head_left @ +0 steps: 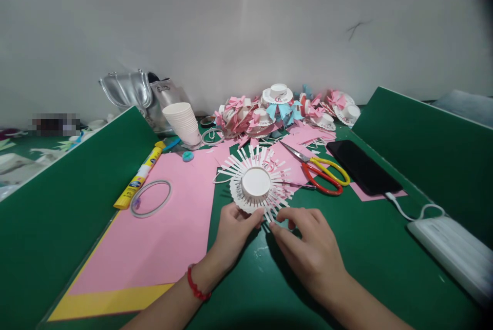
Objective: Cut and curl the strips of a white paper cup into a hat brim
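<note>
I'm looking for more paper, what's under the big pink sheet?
A yellow sheet shows under the pink sheet along its near edge; how far it runs beneath is covered.

The cut cup [256, 182] is thin white paper, matt, with smooth strips. Under it the table [370, 258] has a dark green top, smooth with a faint sheen. The pink sheet [169, 227] and the yellow sheet [108, 303] beneath it are plain matt paper. The scissors [319, 168] have bare metal blades and glossy plastic handles, one red, one yellow. The phone [362, 166] shows a glossy black face; the power bank [454, 248] looks like smooth white plastic. The bag [129, 89] at the back is shiny, creased silver. The stacked cups [185, 122] are matt paper; the glue stick [138, 178] is glossy plastic.
</note>
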